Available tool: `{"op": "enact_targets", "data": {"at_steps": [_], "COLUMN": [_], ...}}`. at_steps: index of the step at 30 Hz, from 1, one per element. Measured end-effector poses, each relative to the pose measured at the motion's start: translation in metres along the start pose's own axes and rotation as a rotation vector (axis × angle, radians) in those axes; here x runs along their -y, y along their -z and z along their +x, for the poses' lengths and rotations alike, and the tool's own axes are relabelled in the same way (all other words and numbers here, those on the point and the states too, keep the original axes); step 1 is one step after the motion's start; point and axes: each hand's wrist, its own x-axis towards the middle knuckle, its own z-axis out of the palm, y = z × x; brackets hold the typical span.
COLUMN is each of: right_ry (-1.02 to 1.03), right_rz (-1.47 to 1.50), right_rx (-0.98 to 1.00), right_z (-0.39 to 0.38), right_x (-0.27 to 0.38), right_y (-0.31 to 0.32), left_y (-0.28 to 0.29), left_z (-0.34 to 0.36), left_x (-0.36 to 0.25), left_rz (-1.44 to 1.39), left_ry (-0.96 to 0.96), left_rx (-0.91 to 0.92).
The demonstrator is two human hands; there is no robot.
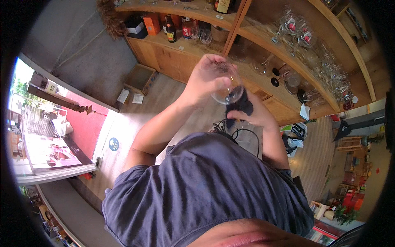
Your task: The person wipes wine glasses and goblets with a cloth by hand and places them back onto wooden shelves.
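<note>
A clear, round-bowled glass (233,84) is held up in front of the shelves. My left hand (210,78) grips its bowl, with the fingers curled round it and the thumb showing through the glass. Just below, my right hand (251,115) holds a black cloth (240,105) at the lower right side of the glass, where the stem would be. The cloth hides part of the glass and of my right fingers.
A curved wooden cabinet (177,57) ahead carries bottles (170,31), boxes and glassware (302,37). A cardboard box (140,78) stands by its base. Below my hands are cables (257,140). A doorway with a red mat (88,123) is left.
</note>
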Motion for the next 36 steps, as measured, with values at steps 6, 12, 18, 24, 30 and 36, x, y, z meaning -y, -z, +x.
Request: {"op": "enact_targets", "data": {"at_steps": [6, 12, 18, 24, 30, 36], "right_ry": [0.305, 0.423, 0.469, 0.222, -0.298, -0.204], "right_rz": [-0.078, -0.701, -0.986, -0.183, 0.461, 0.862], "right_rx": [-0.641, -0.698, -0.407, -0.484, 0.392, 0.293], "right_z": [0.014, 0.046, 0.041, 0.055, 0.046, 0.04], "right_x": [0.008, 0.003, -0.005, -0.002, -0.014, -0.059], "right_y": [-0.033, -0.044, -0.043, -0.009, 0.045, 0.066], "left_y": [-0.002, -0.007, 0.006, 0.001, 0.019, 0.012], "left_z": [0.013, 0.021, 0.026, 0.032, 0.073, 0.121], "left_x": [0.003, -0.005, 0.004, 0.009, -0.004, 0.019], "left_rz": [-0.009, 0.002, 0.07, -0.03, 0.002, -0.08], "left_ry": [-0.057, 0.087, 0.093, -0.127, 0.052, 0.125], "left_rx": [-0.217, -0.357, -0.46, -0.326, 0.208, 0.307]}}
